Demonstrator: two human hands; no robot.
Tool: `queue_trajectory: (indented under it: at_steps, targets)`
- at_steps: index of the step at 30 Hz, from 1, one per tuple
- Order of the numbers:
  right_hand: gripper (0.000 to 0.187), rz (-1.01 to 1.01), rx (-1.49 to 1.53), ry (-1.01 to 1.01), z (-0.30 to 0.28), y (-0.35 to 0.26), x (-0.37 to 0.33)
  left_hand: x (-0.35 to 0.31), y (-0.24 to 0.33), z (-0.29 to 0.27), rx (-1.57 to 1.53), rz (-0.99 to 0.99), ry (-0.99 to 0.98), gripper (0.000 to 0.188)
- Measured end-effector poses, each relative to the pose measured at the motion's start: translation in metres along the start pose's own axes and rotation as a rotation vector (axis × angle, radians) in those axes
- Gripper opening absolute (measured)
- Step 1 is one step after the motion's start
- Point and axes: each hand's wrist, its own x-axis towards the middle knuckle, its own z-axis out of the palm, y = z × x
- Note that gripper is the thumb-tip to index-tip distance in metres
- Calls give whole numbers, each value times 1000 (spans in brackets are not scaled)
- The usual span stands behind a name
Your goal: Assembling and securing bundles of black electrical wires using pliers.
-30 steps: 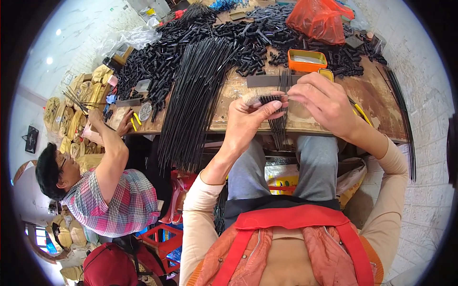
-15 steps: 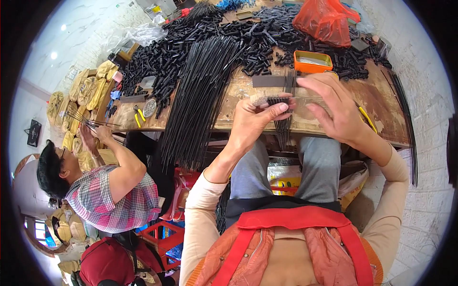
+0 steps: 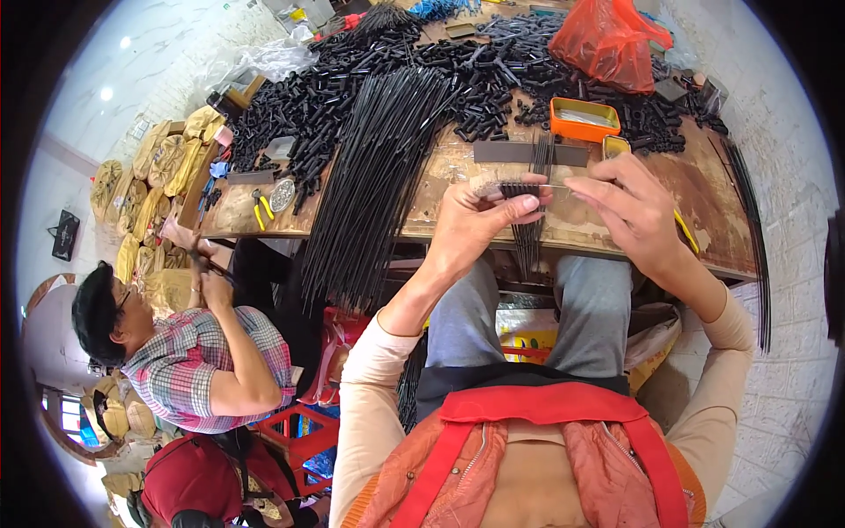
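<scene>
My left hand [image 3: 475, 222] is closed, thumb against fingers, on a small black ribbed piece [image 3: 518, 189] that looks like a short row of teeth. From its right end a thin pale wire [image 3: 554, 186] runs across to my right hand [image 3: 641, 211], whose thumb and forefinger pinch it. Below and behind the left fingertips, a small bundle of thin black rods [image 3: 525, 248] lies over the table's front edge. It crosses a flat dark bar [image 3: 500, 151].
A large sheaf of black rods [image 3: 374, 185] overhangs the worn wooden table [image 3: 722, 211]. Heaped black tubular parts [image 3: 352, 79] cover its back. An orange tin [image 3: 584, 132], red plastic bag [image 3: 612, 48] and yellow pliers [image 3: 262, 211] lie around. At left, a co-worker [image 3: 207, 361] sits.
My right hand has come down and closed its fingers on the wire; before, they were spread apart. My left hand keeps its hold. The co-worker's arms have moved lower.
</scene>
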Motion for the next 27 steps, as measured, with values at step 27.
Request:
queue_trajectory:
  at_steps: [27]
  targets:
    - [17,457,-161,-574,109,276,5,31,-107,-42,1637,275,-354,84]
